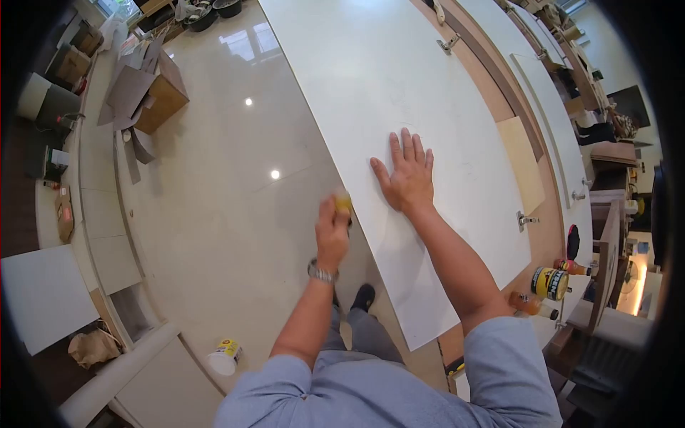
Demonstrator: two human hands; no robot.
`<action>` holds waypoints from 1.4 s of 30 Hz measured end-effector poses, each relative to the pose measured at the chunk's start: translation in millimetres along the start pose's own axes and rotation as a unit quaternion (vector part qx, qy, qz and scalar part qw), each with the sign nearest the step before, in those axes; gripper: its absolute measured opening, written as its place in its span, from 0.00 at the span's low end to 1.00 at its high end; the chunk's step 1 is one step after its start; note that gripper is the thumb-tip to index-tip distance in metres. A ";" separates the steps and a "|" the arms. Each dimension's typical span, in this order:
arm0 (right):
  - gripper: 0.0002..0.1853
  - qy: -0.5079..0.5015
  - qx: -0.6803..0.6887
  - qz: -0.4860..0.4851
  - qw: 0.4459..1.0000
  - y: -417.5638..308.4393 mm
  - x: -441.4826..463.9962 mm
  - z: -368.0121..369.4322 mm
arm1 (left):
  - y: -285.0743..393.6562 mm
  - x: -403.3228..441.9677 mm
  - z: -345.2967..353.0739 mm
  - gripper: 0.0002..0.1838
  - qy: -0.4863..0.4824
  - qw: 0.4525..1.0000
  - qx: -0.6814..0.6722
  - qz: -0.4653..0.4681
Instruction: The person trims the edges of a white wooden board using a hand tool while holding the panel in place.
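My right hand (410, 178) lies flat on a large white panel (385, 78), its fingers spread and nothing in it. Just off the panel's left edge, my left hand (332, 232) is closed round a small yellow object (343, 201), blurred by motion; a dark part shows below it. The object is close beside the edge, and whether it touches is unclear. Metal hinges (448, 44) (526, 220) are fixed along the panel's right side.
At the right stand a yellow-and-black can (549, 283) and an orange bottle (524, 303). A white tub (225, 357) rests on the glossy floor (228, 214) at lower left. An open cardboard box (160, 93) stands at upper left.
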State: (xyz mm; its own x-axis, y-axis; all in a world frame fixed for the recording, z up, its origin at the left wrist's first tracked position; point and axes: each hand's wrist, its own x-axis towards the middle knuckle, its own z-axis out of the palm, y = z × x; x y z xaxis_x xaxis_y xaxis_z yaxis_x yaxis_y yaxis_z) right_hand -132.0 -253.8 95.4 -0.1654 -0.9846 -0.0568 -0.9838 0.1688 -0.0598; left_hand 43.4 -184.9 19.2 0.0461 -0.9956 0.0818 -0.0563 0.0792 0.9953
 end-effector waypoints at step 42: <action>0.41 0.026 0.018 -0.032 0.999 0.8 5.4 0.8 | 7.0 -3.3 -11.7 0.19 -0.101 0.983 -0.121 -0.093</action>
State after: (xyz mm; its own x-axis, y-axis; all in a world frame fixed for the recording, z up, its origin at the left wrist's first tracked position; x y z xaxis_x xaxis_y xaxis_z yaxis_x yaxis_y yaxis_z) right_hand -133.6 -259.0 94.3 -0.1064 -0.9943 -0.0008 -0.9896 0.1060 -0.0967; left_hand 54.5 -180.5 26.4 -0.1672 -0.9817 -0.0910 0.1749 -0.1204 0.9772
